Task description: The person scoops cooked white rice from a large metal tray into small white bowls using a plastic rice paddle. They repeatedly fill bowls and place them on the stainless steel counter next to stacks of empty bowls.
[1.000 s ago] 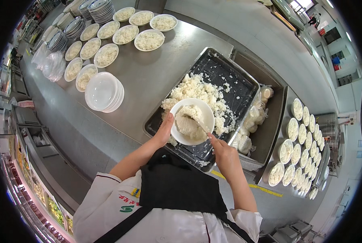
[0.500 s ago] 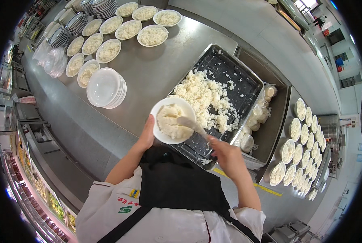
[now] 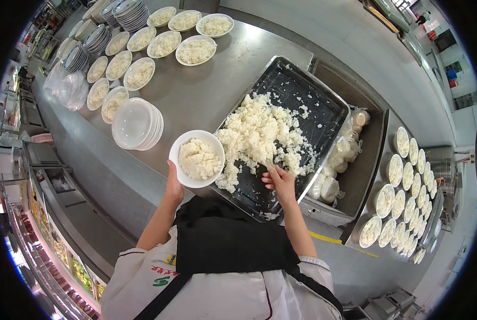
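Observation:
My left hand (image 3: pixel 175 182) grips the rim of a white bowl (image 3: pixel 217 143) from its left side. A mound of cooked rice (image 3: pixel 199 159) lies in that bowl. Over the black tray (image 3: pixel 324 96), my right hand (image 3: pixel 279 183) is closed round the handle of a rice paddle, whose blade is sunk in the rice pile (image 3: pixel 260 130) and mostly hidden. Loose grains are scattered over the tray's bottom. Left of the held bowl stands a stack of white bowls (image 3: pixel 133 125), the top one holding nothing.
Several rice-filled bowls (image 3: pixel 196 50) stand at the far left of the steel table (image 3: pixel 196 98), by stacked plates (image 3: pixel 129 15) and a clear plastic bag (image 3: pixel 73 92). Right of the tray, a sunken bin (image 3: pixel 356 181) holds bagged round items (image 3: pixel 330 186). More filled bowls (image 3: pixel 384 200) line the right counter.
The held bowl has moved left, away from the tray's near edge. My right hand has taken the paddle out of the bowl and down into the rice pile.

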`<act>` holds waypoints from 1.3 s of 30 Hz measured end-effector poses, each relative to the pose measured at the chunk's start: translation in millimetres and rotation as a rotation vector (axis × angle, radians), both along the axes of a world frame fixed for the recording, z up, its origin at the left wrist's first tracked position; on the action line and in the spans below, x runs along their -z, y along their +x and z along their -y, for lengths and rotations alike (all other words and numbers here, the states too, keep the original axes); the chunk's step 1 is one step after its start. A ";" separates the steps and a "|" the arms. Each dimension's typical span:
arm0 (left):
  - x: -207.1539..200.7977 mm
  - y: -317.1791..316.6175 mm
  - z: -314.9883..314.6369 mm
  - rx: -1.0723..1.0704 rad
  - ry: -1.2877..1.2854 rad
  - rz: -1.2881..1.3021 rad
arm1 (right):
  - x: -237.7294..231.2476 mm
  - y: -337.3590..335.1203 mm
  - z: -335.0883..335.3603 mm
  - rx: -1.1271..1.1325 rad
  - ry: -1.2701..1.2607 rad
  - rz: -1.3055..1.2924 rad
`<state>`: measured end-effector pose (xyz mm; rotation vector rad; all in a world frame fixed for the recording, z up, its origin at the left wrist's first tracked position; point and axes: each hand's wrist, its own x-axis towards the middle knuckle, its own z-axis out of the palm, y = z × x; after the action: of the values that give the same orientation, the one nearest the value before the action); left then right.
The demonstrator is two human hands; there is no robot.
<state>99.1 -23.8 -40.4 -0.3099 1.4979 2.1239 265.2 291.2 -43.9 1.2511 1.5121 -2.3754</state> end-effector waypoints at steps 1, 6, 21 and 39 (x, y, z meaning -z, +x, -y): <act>-2.2 1.0 -2.0 -0.001 -0.011 0.008 | 5.1 -6.0 2.5 0.008 0.027 -0.041; 0.1 4.0 2.2 0.075 -0.033 -0.044 | 3.7 10.8 3.8 0.057 0.011 -0.122; -8.5 20.4 -109.2 0.295 0.049 -0.090 | -97.0 6.8 34.4 -0.218 1.189 -0.303; -5.4 24.9 -108.1 0.360 0.214 0.125 | -112.6 50.1 83.1 -0.380 1.287 -0.320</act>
<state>124.0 84.3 -35.1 -0.0844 1.1444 1.9144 315.3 208.1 68.7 0.4589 3.1857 -1.2513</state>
